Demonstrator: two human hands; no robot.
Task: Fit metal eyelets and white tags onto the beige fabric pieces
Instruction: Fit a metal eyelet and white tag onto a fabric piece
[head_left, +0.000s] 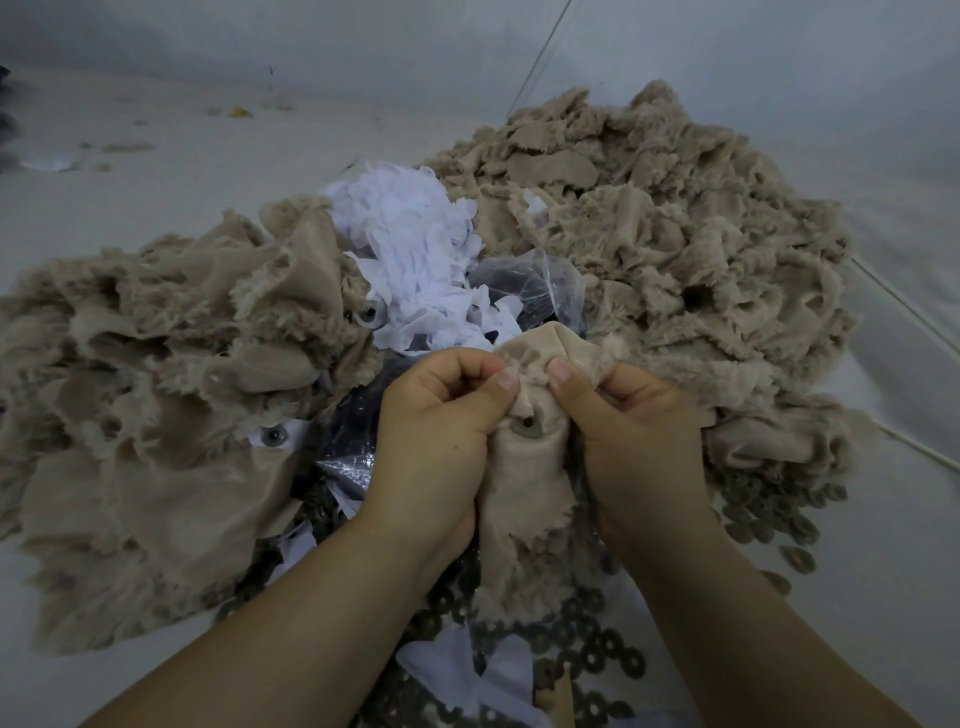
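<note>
Both our hands pinch one beige fabric piece (524, 467): left hand (441, 426) and right hand (628, 431) hold it, thumbs above the metal eyelet (525, 424). We should keep the cloth taut and press evenly. Whatever sits beneath the eyelet is hidden. Loose eyelets (587, 649) lie nearest; white tags (410, 244) lie farther off.

beige fabric (524, 483), white tags (410, 249)

Fabric heap (649, 234) far right on the floor (130, 197), second fabric heap (145, 374) left, tag pile (410, 249) between them, plastic bag (535, 283) just right of tags, loose eyelets (587, 649) nearest, fabric piece (524, 478) over them between both hands.
</note>
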